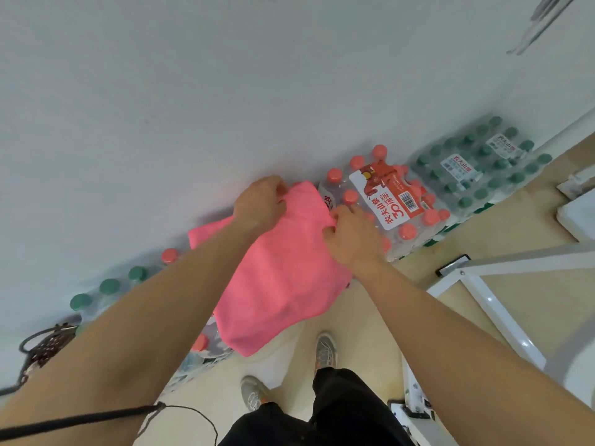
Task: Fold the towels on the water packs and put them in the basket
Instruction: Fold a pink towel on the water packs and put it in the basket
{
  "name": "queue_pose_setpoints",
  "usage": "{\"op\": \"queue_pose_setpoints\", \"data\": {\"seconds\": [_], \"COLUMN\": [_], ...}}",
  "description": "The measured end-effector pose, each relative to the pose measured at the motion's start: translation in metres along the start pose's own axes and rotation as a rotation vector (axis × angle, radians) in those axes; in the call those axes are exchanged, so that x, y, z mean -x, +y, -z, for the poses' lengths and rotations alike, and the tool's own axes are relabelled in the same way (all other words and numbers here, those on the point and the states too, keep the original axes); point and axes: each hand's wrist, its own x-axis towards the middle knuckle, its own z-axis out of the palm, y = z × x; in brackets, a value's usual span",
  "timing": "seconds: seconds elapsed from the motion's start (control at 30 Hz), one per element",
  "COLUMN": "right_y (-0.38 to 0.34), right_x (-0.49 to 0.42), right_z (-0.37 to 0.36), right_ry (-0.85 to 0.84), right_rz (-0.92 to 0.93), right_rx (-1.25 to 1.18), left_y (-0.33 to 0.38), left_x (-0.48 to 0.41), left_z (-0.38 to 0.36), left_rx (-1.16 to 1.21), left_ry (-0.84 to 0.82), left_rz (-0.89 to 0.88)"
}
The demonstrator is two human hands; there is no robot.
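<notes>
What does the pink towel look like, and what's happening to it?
The plain pink cloth towel looks soft and has no pattern. It lies spread over shrink-wrapped packs of red-capped water bottles by the white wall, its near edge hanging over the packs' front. The left hand and right hand each pinch a far corner.

Matt pink cloth towel; glossy plastic-wrapped water packs.
</notes>
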Motion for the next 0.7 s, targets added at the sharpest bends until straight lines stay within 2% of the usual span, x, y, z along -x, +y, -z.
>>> {"op": "queue_pose_setpoints", "data": {"seconds": [0.13, 0.33, 0.47, 0.57, 0.7], "right_y": [-0.03, -0.047, -0.047, -0.047, -0.052], "right_x": [-0.056, -0.103, -0.112, -0.115, -0.118], "right_z": [-0.002, -0.019, -0.026, -0.03, -0.032], "right_ry": [-0.073, -0.132, -0.036, 0.031, 0.014], "right_rz": [0.1, 0.075, 0.066, 0.135, 0.136], "right_rx": [0.057, 0.065, -0.057, -0.22, -0.325], "left_y": [-0.049, -0.097, -0.117, -0.121, -0.122], "left_x": [0.027, 0.06, 0.074, 0.077, 0.081], "left_z": [0.003, 0.011, 0.01, 0.01, 0.012], "left_rx": [-0.063, -0.163, -0.074, 0.018, 0.033], "left_ry": [0.088, 0.142, 0.187, 0.227, 0.279], "left_rz": [0.044, 0.247, 0.344, 0.38, 0.396]}}
